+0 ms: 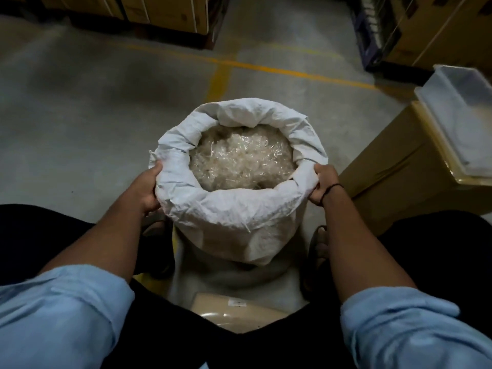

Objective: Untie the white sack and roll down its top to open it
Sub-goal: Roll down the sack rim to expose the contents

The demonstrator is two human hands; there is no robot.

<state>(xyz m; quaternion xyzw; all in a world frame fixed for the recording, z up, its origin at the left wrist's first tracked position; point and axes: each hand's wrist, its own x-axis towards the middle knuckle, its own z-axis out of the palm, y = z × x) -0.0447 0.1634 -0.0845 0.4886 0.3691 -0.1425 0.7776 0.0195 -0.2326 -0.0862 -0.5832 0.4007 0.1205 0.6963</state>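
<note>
The white sack [234, 198] stands open on the concrete floor [80, 115] between the person's knees, its top rolled into a thick cuff. Left hand [145, 189] and right hand [323, 186] each clamp the cuff's sides. Inside lies what looks like clear crinkled plastic [239, 159].

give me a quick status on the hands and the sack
Left hand and right hand both gripping the rolled rim. White sack open, top rolled down, clear plastic contents showing. Nothing in the way.

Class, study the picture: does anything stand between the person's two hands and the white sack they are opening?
Nothing visible does. The left hand and right hand both already grip the rolled rim of the white sack on opposite sides, in direct contact with the fabric.
</note>
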